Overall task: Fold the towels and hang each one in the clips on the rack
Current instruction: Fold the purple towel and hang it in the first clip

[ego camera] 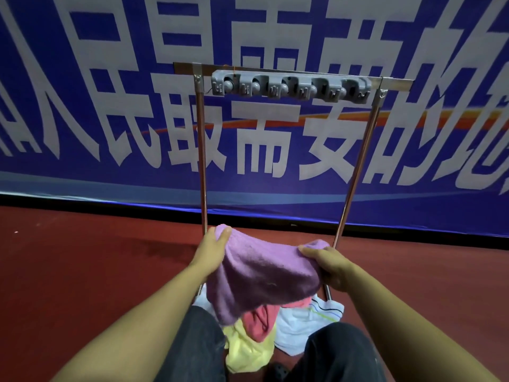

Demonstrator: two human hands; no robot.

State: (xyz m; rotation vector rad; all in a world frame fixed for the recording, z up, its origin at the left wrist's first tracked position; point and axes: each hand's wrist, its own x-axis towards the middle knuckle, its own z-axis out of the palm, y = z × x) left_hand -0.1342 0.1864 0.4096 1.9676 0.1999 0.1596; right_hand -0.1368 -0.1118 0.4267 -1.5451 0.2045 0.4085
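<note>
A purple towel (261, 274) hangs between my hands, sagging in the middle above the floor. My left hand (213, 252) grips its left corner and my right hand (329, 264) grips its right corner. Straight ahead stands the metal rack (203, 150), two upright poles with a crossbar. A grey clip strip (290, 86) with several clips is fixed along the crossbar, well above the towel; no towel hangs in it. Under the purple towel lies a pile: a pink towel (259, 321), a yellow towel (248, 351) and a white striped towel (308, 323).
A large blue banner (82, 106) with white characters fills the wall behind the rack. The floor (96, 266) is dark red. My knees in dark trousers (192, 340) flank the towel pile, close to the rack's base.
</note>
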